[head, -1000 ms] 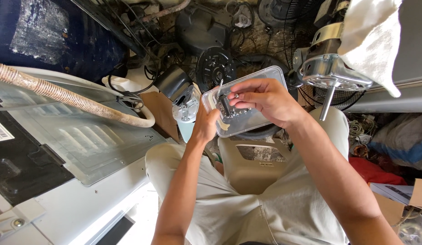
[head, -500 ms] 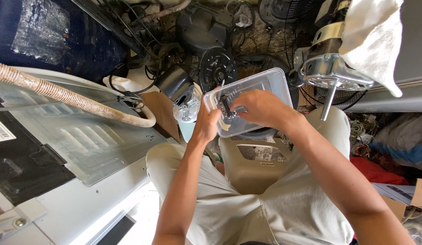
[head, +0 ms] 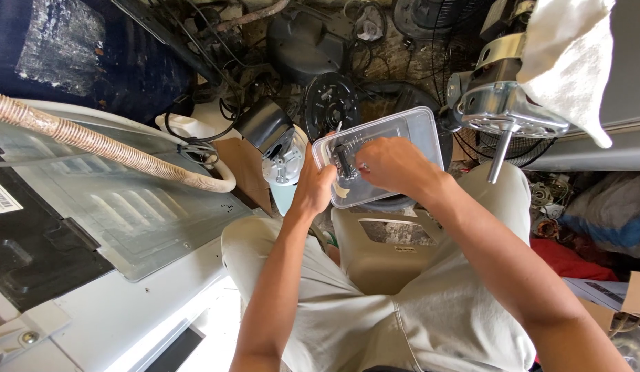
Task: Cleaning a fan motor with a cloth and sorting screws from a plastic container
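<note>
- The clear plastic container (head: 402, 141) sits above the beige stool (head: 392, 248), held over the person's lap.
- The left hand (head: 313, 189) is clamped on the container's near-left edge.
- The right hand (head: 392, 165) reaches inside, fingers pinched around a small dark part (head: 344, 160) (its kind cannot be told).
- Just left of the container lies a black fan motor (head: 268, 127); right of it, a metal motor (head: 509, 114) under a white cloth (head: 568, 62).
</note>
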